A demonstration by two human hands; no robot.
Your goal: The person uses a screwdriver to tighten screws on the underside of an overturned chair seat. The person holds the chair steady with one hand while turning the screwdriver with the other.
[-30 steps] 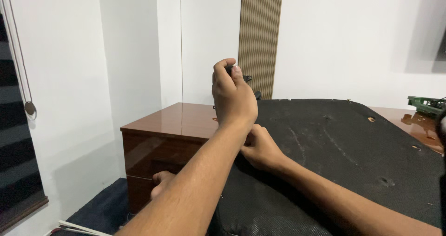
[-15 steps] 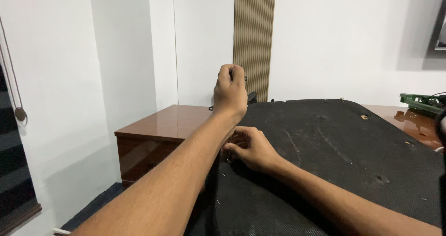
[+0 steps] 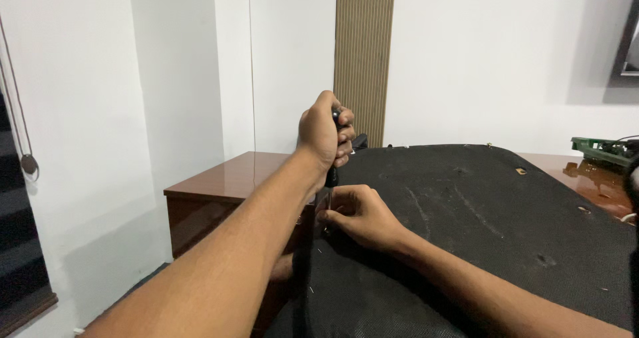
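My left hand (image 3: 324, 135) has its grip wrapped tight around the black handle of a slim metal-shafted screwdriver (image 3: 329, 181), held upright. My right hand (image 3: 356, 216) pinches the shaft low down, its grip pressed together at the tip, on the near edge of the large black dusty panel (image 3: 479, 225) lying over the glossy brown wooden tabletop (image 3: 226, 178).

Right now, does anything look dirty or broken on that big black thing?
Yes, the big black panel looks worn: pale scuff streaks and dust cross its top, and small holes dot it. The left hand grips a screwdriver upright at its near edge, the right hand steadying the tip. Nothing looks spilled.
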